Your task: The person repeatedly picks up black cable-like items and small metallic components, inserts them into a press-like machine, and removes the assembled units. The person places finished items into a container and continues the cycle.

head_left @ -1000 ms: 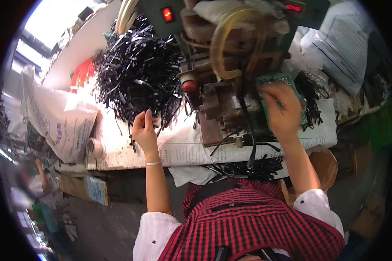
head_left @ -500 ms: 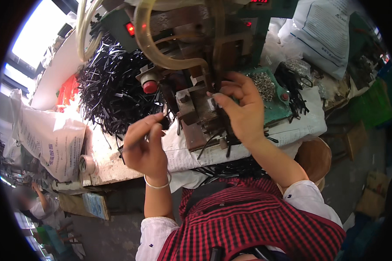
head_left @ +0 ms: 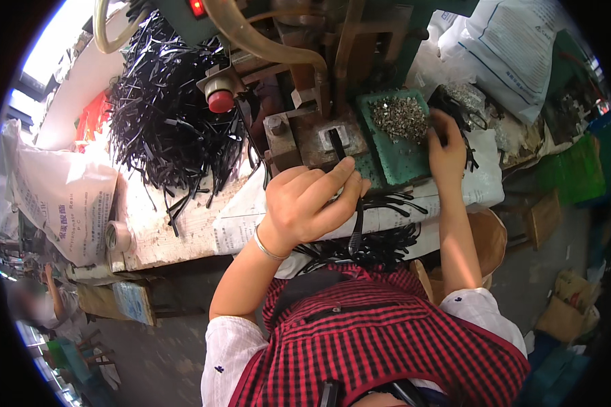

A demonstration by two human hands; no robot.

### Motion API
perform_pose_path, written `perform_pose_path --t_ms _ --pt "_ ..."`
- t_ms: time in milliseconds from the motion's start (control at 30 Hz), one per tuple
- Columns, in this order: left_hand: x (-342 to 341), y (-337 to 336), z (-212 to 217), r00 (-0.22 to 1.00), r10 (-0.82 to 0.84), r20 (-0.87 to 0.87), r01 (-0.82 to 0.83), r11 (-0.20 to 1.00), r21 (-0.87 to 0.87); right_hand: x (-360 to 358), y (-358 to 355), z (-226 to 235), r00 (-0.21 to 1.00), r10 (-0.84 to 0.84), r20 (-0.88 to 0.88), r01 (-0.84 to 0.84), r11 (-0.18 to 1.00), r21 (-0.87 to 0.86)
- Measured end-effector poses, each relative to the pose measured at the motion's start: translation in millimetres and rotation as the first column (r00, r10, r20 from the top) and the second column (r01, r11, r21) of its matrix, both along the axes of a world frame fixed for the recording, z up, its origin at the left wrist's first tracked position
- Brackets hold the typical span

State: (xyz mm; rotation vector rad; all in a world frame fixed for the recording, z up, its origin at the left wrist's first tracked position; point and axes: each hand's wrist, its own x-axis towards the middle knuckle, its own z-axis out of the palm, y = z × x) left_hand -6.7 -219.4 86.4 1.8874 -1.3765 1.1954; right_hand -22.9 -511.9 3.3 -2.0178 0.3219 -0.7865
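My left hand [head_left: 313, 203] is closed on a thin black plastic strip [head_left: 337, 144], shaped like an eyeglass temple. The strip's far end lies over a small pale metal plate [head_left: 347, 134] on the machine's work block [head_left: 312, 144]. Another ribbed black strip [head_left: 357, 227] hangs below this hand; whether it is the same piece I cannot tell. At the right rim of a green tray [head_left: 400, 173], my right hand [head_left: 448, 152] has its thumb and fingers curled together beside a heap of small metal parts [head_left: 399, 119]. Anything between those fingertips is too small to make out.
A large pile of black strips [head_left: 176, 115] lies left of the machine, near a red push button [head_left: 220, 101]. More strips [head_left: 373, 245] lie at the table's front edge. A tape roll [head_left: 119, 237] and white sack [head_left: 68, 197] stand left; another sack [head_left: 499, 51] stands back right.
My left hand has moved right, bringing the black strip to the machine's block. My right hand has left the block and moved right to the green tray. The view has shifted slightly.
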Motion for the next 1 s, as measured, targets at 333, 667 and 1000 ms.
perform_pose_path --t_ms 333,667,1000 --pt "-24 9 -1 0.946 -0.008 -0.324 -0.01 0.998 -0.054 -17 44 3 0.99 -0.061 -0.129 -0.023 0.825 -0.565" --pt "62 68 -95 0.531 0.392 -0.752 -0.636 0.77 -0.048 -1 56 3 0.997 0.059 -0.048 -0.068 0.975 -0.21" --pt "37 278 -7 0.191 0.87 -0.454 -0.927 0.313 0.209 -10 62 17 0.99 0.135 -0.044 -0.139 0.986 -0.096"
